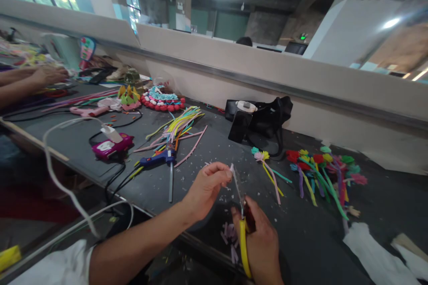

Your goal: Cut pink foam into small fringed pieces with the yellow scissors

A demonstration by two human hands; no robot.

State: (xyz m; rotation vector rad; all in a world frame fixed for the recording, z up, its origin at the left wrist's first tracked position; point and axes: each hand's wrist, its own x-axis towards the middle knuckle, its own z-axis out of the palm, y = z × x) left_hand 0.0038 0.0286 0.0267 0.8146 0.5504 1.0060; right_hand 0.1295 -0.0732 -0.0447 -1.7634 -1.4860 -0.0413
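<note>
My right hand (262,242) grips yellow-handled scissors (241,213), their blades pointing up and away from me. My left hand (207,187) pinches a small pale piece (231,168) at the tips of the blades; I cannot make out what it is. Both hands hover over the near edge of a dark worktable (207,151). Small purple offcuts (230,236) lie just below the scissors. A blue glue gun (159,158) lies to the left of my left hand.
Colourful pipe-cleaner flowers (321,169) lie at the right, loose pipe cleaners (180,127) at the centre left. A black bag (264,120), a pink glue gun (109,147), cables and another person's hands (47,75) are farther left. White sheets (374,254) lie at the near right.
</note>
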